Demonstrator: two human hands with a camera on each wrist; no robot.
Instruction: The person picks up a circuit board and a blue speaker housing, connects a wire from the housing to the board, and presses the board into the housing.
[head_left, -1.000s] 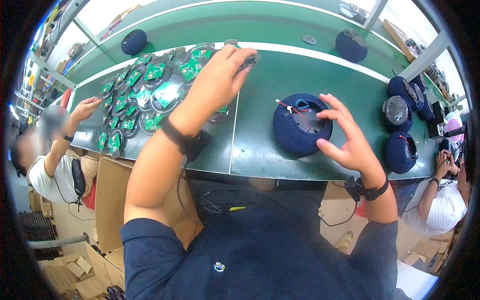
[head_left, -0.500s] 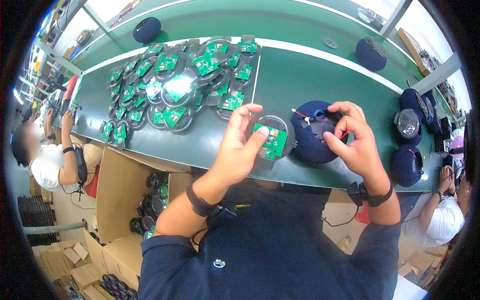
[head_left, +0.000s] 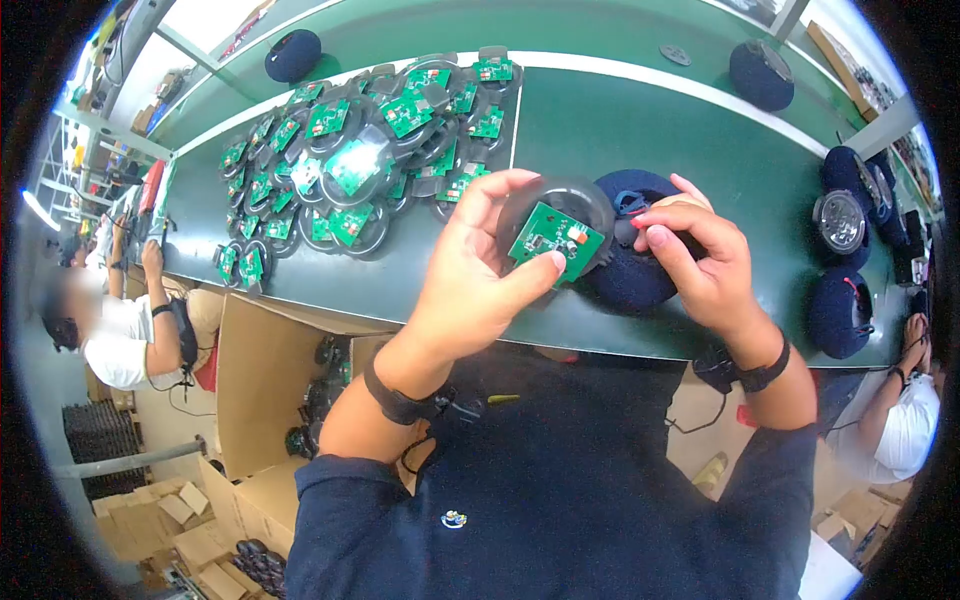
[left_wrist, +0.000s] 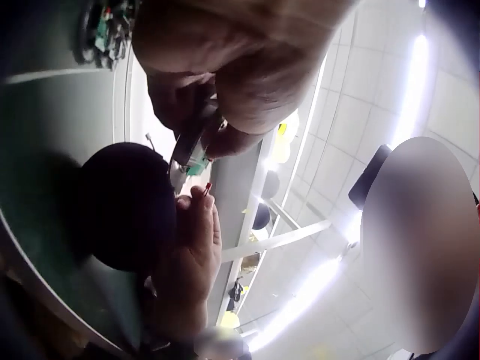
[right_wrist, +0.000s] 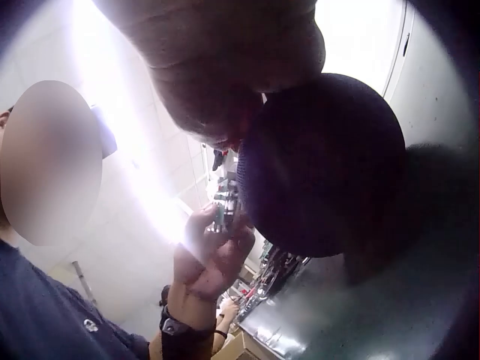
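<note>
My left hand (head_left: 470, 275) holds a round dark plastic cover with a green circuit board (head_left: 545, 235) on it, thumb over the board and fingers behind the rim. Right beside it on the bench sits a navy fabric-covered round speaker shell (head_left: 632, 280), its opening facing up. My right hand (head_left: 712, 262) is at the shell's opening, pinching a red-wired plug (head_left: 638, 222) between thumb and forefinger. In the left wrist view the red plug (left_wrist: 208, 189) shows at the right fingertips, close below the board (left_wrist: 196, 165). The shell (right_wrist: 330, 165) looks dark in the right wrist view.
Many covers with circuit boards (head_left: 350, 165) are piled on the green bench (head_left: 600, 120) to the left. Several navy shells (head_left: 840, 312) stand at the right. A raised shelf behind carries more shells (head_left: 762, 75). People sit at both sides; an open carton (head_left: 255, 390) stands below.
The left hand came from the pile with a cover and board, bringing it beside the shell and tilting it. The right hand moved into the shell's opening and now pinches the red-wired plug.
</note>
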